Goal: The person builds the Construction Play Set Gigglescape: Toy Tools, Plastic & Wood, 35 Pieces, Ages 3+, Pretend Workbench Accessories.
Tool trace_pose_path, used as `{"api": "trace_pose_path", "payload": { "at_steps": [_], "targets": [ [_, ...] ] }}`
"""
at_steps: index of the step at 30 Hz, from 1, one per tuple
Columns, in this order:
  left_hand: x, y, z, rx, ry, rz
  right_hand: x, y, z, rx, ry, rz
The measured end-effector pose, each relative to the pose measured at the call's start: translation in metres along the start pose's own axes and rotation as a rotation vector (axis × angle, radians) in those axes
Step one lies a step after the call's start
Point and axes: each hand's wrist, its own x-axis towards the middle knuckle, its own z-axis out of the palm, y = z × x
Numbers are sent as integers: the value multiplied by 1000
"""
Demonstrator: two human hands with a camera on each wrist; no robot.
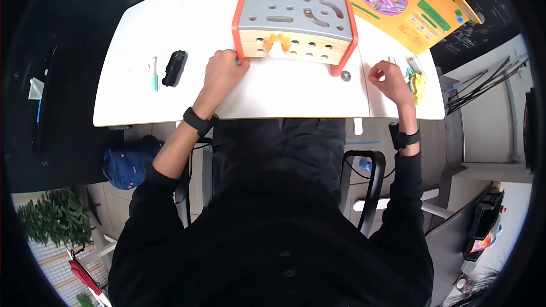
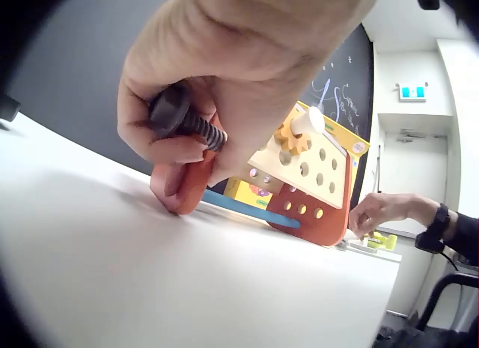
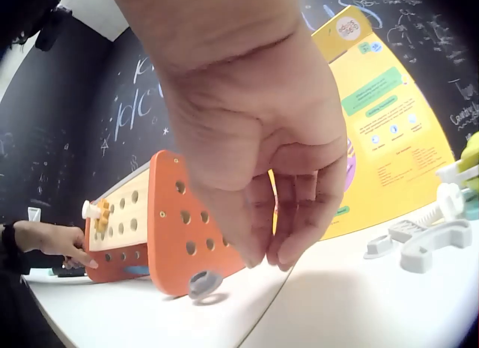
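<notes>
A toy workbench with a grey perforated top (image 1: 293, 14), a wooden front and orange-red end panels (image 3: 176, 221) stands on the table. At its left leg, my left hand (image 1: 223, 71) grips a dark threaded bolt (image 2: 183, 116), the head showing between thumb and fingers. A yellow-orange gear (image 2: 293, 140) sits on the wooden front with a white peg (image 2: 308, 122) through it. My right hand (image 1: 391, 82) hovers low over the table to the right, fingers loosely bent, nothing visible in them. Between it and the workbench, a grey ring-shaped piece (image 3: 203, 283) stands tilted on the tabletop.
Behind the right hand stands a yellow box (image 1: 392, 5). Grey-white plastic pieces (image 3: 435, 247) and a yellow piece (image 1: 420, 88) lie at the right edge. A teal-handled tool (image 1: 154, 79) and a black object (image 1: 174, 68) lie on the left. A blue bar (image 2: 251, 209) runs under the workbench.
</notes>
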Motion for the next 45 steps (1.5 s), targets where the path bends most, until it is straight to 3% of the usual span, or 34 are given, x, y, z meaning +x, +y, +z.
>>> {"api": "trace_pose_path", "payload": {
  "at_steps": [2, 5, 7, 9, 13, 17, 19, 21, 25, 29, 37, 45],
  "targets": [
    [1, 2, 1, 8, 4, 9, 1, -5, 5, 39, 84, -22],
    [0, 4, -3, 39, -5, 11, 5, -23, 10, 157, -2, -146],
    [3, 4, -3, 50, -13, 20, 5, -49, 21, 188, -78, -134],
    [4, 1, 0, 51, -11, 25, 11, -29, 42, 61, -43, -124],
    [3, -2, 0, 53, -10, 43, 16, -26, 38, 90, -82, -17],
    [-1, 15, -18, 25, 82, 110, 15, -33, 12, 176, 13, 55],
    [1, 23, -30, -8, 128, 122, 18, -33, -2, 447, 223, 41],
    [7, 27, -41, -3, 198, 176, 24, -33, -14, 637, 230, -110],
    [22, 39, -65, -69, 111, 109, 31, -60, -22, 711, 225, -301],
    [41, 39, -78, -153, 15, 38, 31, -83, -19, 752, 102, -350],
    [98, 15, -82, -121, -173, 87, 18, -110, -17, 640, 173, -222],
    [120, 29, -79, -170, -197, 23, 9, -126, -12, 639, 207, -119]
  ]
}}
